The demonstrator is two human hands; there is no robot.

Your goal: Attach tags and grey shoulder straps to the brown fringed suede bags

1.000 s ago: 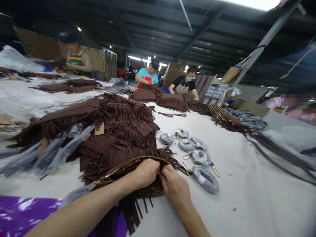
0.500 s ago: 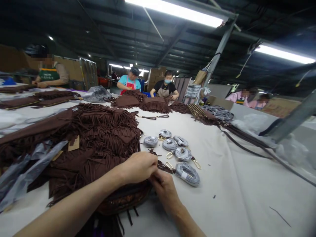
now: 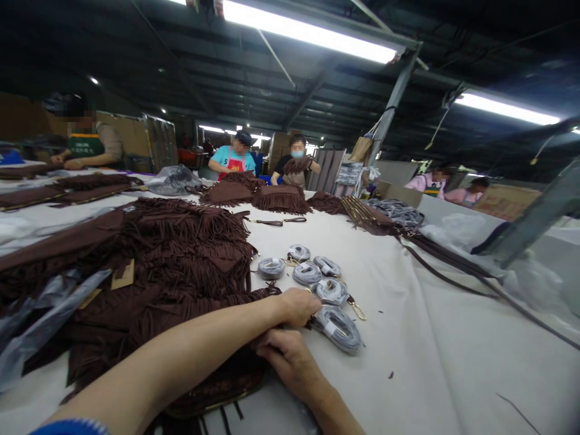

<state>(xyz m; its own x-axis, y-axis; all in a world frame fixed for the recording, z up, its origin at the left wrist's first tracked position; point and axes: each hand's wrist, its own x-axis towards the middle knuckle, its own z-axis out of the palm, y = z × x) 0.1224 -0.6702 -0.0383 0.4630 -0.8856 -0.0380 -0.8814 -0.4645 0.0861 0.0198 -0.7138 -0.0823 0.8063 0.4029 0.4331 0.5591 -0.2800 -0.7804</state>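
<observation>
My left hand (image 3: pixel 296 306) reaches to the right across a brown fringed bag (image 3: pixel 212 380) and lies at its right end, right beside the nearest grey wrapped strap coil (image 3: pixel 339 327); its fingers curl down and what they grip is hidden. My right hand (image 3: pixel 286 357) rests just below it, fingers closed on the edge of that bag. The bag lies at the near edge of the white table (image 3: pixel 430 338), in front of a large heap of brown fringed bags (image 3: pixel 181 254).
Several grey wrapped strap coils with gold clasps (image 3: pixel 308 273) lie in the table's middle. Long brown straps (image 3: pixel 453 272) run along the right. Clear plastic bags (image 3: pixel 45 320) lie at left. Other people work at the far side, with more fringed bags (image 3: pixel 254 194) before them.
My left hand has slid right, from over the bag's opening to beside the nearest coil. My right hand has dropped lower on the bag. The camera has tilted and shifted.
</observation>
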